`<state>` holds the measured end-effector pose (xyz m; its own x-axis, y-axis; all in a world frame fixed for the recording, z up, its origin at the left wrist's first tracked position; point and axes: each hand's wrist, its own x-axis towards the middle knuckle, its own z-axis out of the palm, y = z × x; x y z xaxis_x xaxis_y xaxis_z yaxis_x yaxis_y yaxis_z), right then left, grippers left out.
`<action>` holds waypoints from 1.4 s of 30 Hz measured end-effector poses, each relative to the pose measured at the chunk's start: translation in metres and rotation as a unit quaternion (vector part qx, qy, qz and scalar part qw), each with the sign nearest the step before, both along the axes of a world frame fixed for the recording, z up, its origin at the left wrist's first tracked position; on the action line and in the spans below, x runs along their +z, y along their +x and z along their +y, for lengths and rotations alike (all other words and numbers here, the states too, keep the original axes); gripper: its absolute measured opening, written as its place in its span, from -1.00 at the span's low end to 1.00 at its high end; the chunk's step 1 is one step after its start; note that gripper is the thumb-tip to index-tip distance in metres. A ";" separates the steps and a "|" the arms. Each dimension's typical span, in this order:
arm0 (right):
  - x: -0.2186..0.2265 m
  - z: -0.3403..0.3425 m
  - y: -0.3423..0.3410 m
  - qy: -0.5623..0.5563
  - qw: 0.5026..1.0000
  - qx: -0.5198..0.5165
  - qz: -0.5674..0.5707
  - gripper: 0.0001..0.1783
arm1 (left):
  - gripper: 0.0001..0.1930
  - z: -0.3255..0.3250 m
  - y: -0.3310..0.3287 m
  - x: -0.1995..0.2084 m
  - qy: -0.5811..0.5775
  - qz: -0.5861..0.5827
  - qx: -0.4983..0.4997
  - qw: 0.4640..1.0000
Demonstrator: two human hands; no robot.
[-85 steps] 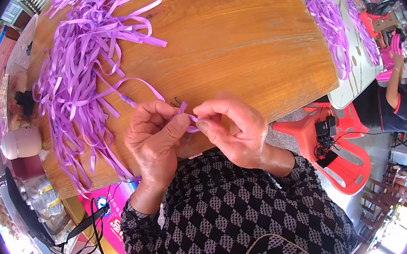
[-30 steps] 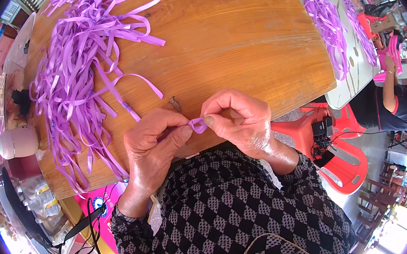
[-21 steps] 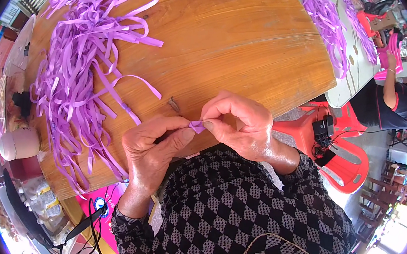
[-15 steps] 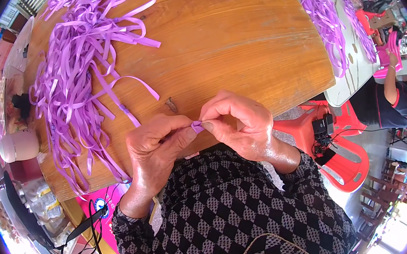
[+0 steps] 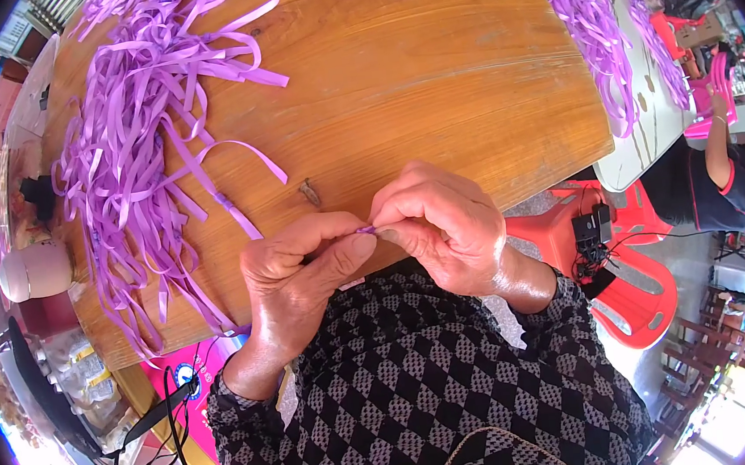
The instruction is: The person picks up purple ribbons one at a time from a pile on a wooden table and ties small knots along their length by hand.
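Observation:
At the table's near edge my left hand [image 5: 308,257] and my right hand [image 5: 440,230] meet, each pinching a small bit of purple ribbon [image 5: 367,229] between thumb and forefinger. Most of that bit is hidden by the fingertips. A purple strip [image 5: 234,212] runs from the large heap of purple ribbons [image 5: 133,121] down to my left hand and passes out of sight behind it. The heap spreads over the left side of the wooden table [image 5: 428,66], and some strands hang over its near edge.
A white marbled table [image 5: 630,154] at the right bears more purple ribbons [image 5: 597,49]. Red plastic chairs [image 5: 639,296] stand below it, with black cables and adapters [image 5: 593,238] on one. Another person [image 5: 722,181] is at the far right. A pale rounded object [image 5: 35,269] sits at the left edge.
The folded purple bit showed more between my fingertips before; now only a thin sliver is visible. Both hands have shifted slightly to the right and remain pinched together.

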<state>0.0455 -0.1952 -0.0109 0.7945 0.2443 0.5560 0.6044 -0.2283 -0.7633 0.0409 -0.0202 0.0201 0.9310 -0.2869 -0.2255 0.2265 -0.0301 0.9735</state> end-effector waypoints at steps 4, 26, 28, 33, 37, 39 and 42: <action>-0.002 -0.002 0.000 -0.013 1.000 -0.015 -0.017 -0.87 | -0.90 -0.002 0.001 -0.010 0.009 -0.041 -0.003 0.999; -0.006 -0.002 -0.007 -0.017 0.999 -0.026 -0.030 -0.70 | -0.88 -0.006 -0.001 -0.015 -0.036 0.041 0.042 0.998; -0.009 0.000 -0.006 -0.029 0.994 -0.058 -0.088 -0.72 | -0.88 -0.007 -0.001 -0.012 -0.031 0.041 0.043 0.998; -0.006 -0.002 -0.007 -0.008 0.998 -0.037 -0.049 -0.78 | -0.88 -0.009 -0.004 -0.016 -0.043 0.016 0.039 0.998; -0.005 -0.006 -0.012 0.035 0.991 0.000 0.127 -0.89 | -0.87 -0.010 -0.005 -0.014 -0.040 0.037 0.019 0.998; -0.005 -0.005 -0.014 0.046 0.986 -0.001 0.161 -0.92 | -0.87 -0.011 -0.005 -0.014 -0.039 0.038 0.021 0.998; -0.001 -0.005 -0.014 0.052 0.979 0.008 0.199 -0.95 | -0.90 -0.011 -0.005 -0.014 -0.002 0.021 0.024 0.999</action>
